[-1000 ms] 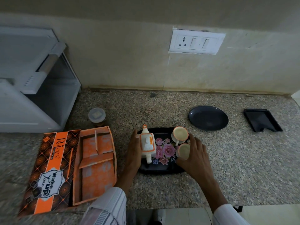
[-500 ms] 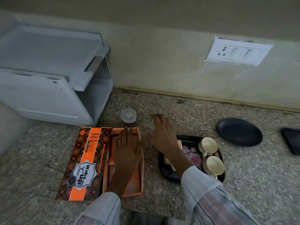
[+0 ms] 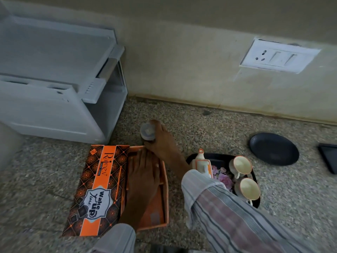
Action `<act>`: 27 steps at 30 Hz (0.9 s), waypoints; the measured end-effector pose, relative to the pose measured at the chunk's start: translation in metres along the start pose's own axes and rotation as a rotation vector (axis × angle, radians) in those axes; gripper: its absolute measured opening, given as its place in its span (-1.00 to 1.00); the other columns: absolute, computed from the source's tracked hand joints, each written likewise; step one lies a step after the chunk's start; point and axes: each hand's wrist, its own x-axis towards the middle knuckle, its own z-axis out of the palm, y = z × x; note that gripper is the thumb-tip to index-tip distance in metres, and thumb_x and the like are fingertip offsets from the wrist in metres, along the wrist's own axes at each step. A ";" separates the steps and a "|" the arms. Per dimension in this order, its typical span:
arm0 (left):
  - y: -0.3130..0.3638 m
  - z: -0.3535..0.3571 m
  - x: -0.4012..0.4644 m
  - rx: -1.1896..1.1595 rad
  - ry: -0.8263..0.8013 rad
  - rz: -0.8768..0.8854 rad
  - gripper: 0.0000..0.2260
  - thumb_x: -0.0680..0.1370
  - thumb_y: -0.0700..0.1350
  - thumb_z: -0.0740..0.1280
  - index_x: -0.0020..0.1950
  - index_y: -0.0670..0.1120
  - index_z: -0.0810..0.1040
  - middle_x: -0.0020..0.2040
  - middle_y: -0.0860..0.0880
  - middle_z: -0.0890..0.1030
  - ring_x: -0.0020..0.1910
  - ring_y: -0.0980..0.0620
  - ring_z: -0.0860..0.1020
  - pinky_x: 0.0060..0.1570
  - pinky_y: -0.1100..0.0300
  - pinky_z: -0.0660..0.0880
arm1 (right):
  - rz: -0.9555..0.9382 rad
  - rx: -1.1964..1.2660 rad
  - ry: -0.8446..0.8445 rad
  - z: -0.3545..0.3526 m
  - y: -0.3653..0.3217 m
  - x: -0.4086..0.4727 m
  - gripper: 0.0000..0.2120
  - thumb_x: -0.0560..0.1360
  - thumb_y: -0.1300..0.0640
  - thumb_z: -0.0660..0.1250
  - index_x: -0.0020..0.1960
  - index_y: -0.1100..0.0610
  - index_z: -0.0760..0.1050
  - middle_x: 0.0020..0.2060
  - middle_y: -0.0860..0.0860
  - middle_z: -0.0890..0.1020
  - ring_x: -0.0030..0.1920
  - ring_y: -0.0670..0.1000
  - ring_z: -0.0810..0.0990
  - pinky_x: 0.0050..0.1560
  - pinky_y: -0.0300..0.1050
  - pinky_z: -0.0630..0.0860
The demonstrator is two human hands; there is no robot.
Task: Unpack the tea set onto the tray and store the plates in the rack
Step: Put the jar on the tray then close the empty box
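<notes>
The open orange tea-set box [image 3: 102, 189] lies on the granite counter. My left hand [image 3: 144, 172] rests flat inside its tray half, fingers spread. My right hand [image 3: 162, 143] reaches across behind the box and is closed around a small clear-lidded jar [image 3: 148, 132]. To the right sits the black floral tray [image 3: 221, 160] with a white-and-orange teapot [image 3: 202, 164] and two cream cups [image 3: 240, 165] [image 3: 249, 189]. A black round plate [image 3: 274, 148] lies further right. The grey rack [image 3: 60, 84] stands at the back left.
A black rectangular dish [image 3: 329, 157] sits at the right edge. A white socket panel [image 3: 279, 56] is on the wall. My striped right sleeve [image 3: 228, 216] hides part of the tray's front.
Both hands left the tray and moved left. The left hand settled in the box; the right hand went on past the box and closed on the small jar. The view turned left.
</notes>
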 end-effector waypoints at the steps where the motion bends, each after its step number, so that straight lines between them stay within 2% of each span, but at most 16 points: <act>1: 0.000 0.001 -0.001 0.003 0.008 0.008 -0.54 0.60 -0.02 0.18 0.46 -0.20 0.42 0.45 -0.19 0.47 0.48 -0.14 0.40 0.49 -0.15 0.24 | 0.000 -0.003 0.009 0.000 0.000 0.000 -0.26 0.42 0.01 0.53 0.48 0.04 0.24 0.28 0.14 0.57 0.18 0.22 0.62 0.06 0.13 0.61; 4: -0.005 0.004 -0.001 0.017 0.006 0.007 -0.52 0.62 0.01 0.13 0.47 -0.20 0.41 0.47 -0.20 0.45 0.49 -0.14 0.38 0.50 -0.13 0.21 | 0.002 0.006 0.031 0.000 0.001 -0.002 -0.22 0.41 -0.01 0.55 0.49 0.07 0.23 0.27 0.14 0.59 0.17 0.21 0.63 0.06 0.11 0.62; 7: -0.008 0.003 0.000 0.036 -0.024 0.001 -0.49 0.63 0.04 0.07 0.51 -0.17 0.36 0.51 -0.17 0.40 0.52 -0.13 0.34 0.52 -0.14 0.18 | 0.012 0.014 0.113 -0.011 -0.001 -0.006 -0.22 0.39 -0.02 0.56 0.48 0.09 0.26 0.26 0.12 0.60 0.17 0.20 0.63 0.02 -0.05 0.57; 11: 0.011 -0.007 0.009 -0.010 0.015 0.026 -0.50 0.62 0.00 0.08 0.51 -0.20 0.35 0.48 -0.21 0.42 0.49 -0.17 0.38 0.50 -0.13 0.21 | -0.007 -0.014 0.265 -0.054 -0.008 -0.018 -0.24 0.37 -0.05 0.56 0.46 0.11 0.32 0.25 0.12 0.61 0.14 0.19 0.64 0.00 -0.01 0.59; 15: 0.056 -0.004 0.028 -0.284 -0.017 0.105 -0.49 0.63 -0.03 0.04 0.55 -0.22 0.29 0.53 -0.20 0.36 0.52 -0.15 0.33 0.48 -0.11 0.29 | 0.017 -0.054 0.390 -0.114 0.003 -0.044 -0.31 0.37 -0.06 0.53 0.39 0.14 0.36 0.17 0.12 0.63 0.06 0.19 0.65 -0.12 -0.11 0.50; 17: 0.082 0.003 0.032 -0.475 -0.098 0.148 -0.46 0.64 0.02 0.01 0.57 -0.19 0.26 0.57 -0.15 0.30 0.56 -0.09 0.27 0.53 0.00 0.23 | 0.071 -0.092 0.467 -0.144 0.021 -0.065 -0.33 0.36 -0.07 0.50 0.36 0.15 0.38 0.10 0.12 0.66 0.02 0.23 0.66 -0.14 -0.06 0.51; 19: 0.106 0.008 0.031 -0.682 -0.231 0.085 -0.44 0.64 0.09 -0.01 0.60 -0.12 0.20 0.61 -0.06 0.21 0.59 0.01 0.18 0.56 0.12 0.12 | 0.149 -0.129 0.470 -0.170 0.040 -0.087 -0.30 0.36 -0.06 0.51 0.40 0.12 0.34 0.11 0.11 0.66 0.03 0.23 0.65 -0.13 -0.04 0.52; 22: 0.125 0.020 0.021 -0.935 -0.405 -0.154 -0.36 0.58 0.23 -0.03 0.62 -0.01 0.14 0.63 0.00 0.13 0.61 0.06 0.12 0.60 0.01 0.07 | 0.221 -0.132 0.429 -0.192 0.066 -0.121 -0.29 0.41 -0.06 0.51 0.43 0.10 0.29 0.19 0.11 0.62 0.07 0.19 0.63 -0.15 -0.08 0.48; 25: 0.130 0.028 0.013 -1.054 -0.492 -0.322 -0.24 0.49 0.40 -0.06 0.61 0.04 0.17 0.62 -0.03 0.18 0.59 -0.02 0.19 0.57 -0.10 0.15 | 0.290 -0.156 0.394 -0.189 0.084 -0.142 -0.30 0.40 -0.08 0.52 0.41 0.07 0.29 0.23 0.09 0.61 0.12 0.17 0.63 -0.13 -0.11 0.45; 27: 0.134 0.027 0.008 -1.065 -0.508 -0.351 -0.26 0.52 0.35 -0.06 0.62 0.02 0.16 0.62 -0.02 0.18 0.58 -0.01 0.20 0.57 -0.07 0.15 | 0.308 -0.142 0.376 -0.181 0.094 -0.151 -0.28 0.36 -0.09 0.54 0.39 0.05 0.29 0.21 0.08 0.61 0.11 0.17 0.63 -0.11 -0.08 0.49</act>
